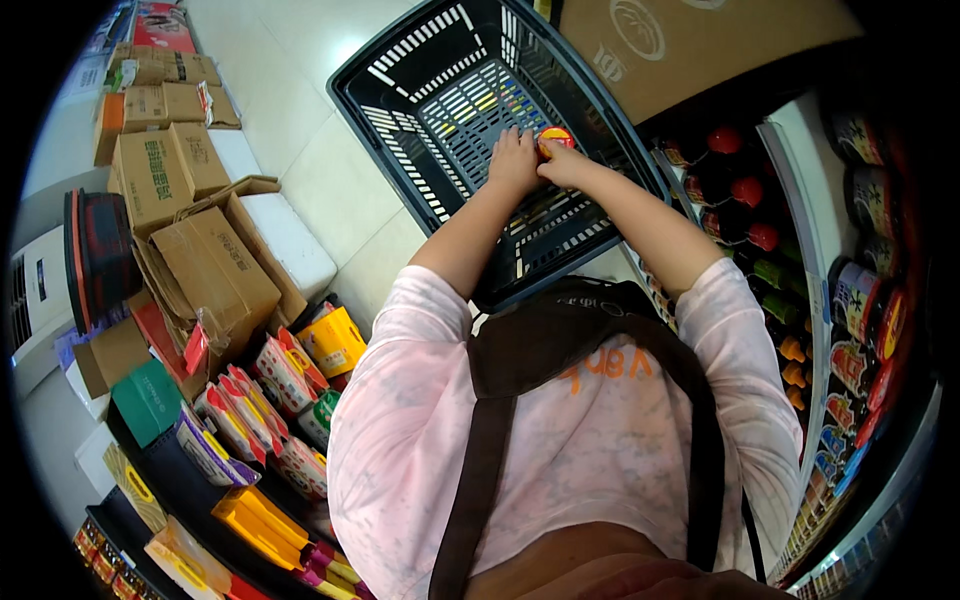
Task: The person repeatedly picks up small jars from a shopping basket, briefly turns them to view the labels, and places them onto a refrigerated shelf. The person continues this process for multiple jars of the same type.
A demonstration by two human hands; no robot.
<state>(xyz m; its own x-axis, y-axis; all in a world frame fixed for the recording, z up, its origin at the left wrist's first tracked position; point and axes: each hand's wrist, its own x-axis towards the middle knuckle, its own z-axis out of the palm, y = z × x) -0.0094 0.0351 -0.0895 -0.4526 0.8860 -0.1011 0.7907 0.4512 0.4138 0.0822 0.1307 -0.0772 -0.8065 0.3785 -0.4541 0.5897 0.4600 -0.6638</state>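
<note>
A black plastic shopping basket (600, 120) with slotted walls stands in front of me. Both hands reach over it. My right hand (566, 166) has its fingers on a small round container with a red and yellow lid (556, 139). My left hand (514, 161) is just left of it, its fingers extended and close to the container; whether they touch it cannot be told. Blue and yellow items show through the slots at the basket's far side.
Cardboard boxes (217, 262) and a white foam box (289, 240) line the left, above shelves of packaged goods (285, 367). Shelves with jars (855, 296) and bottles run along the right. A large carton (697, 52) stands beyond the basket's right side.
</note>
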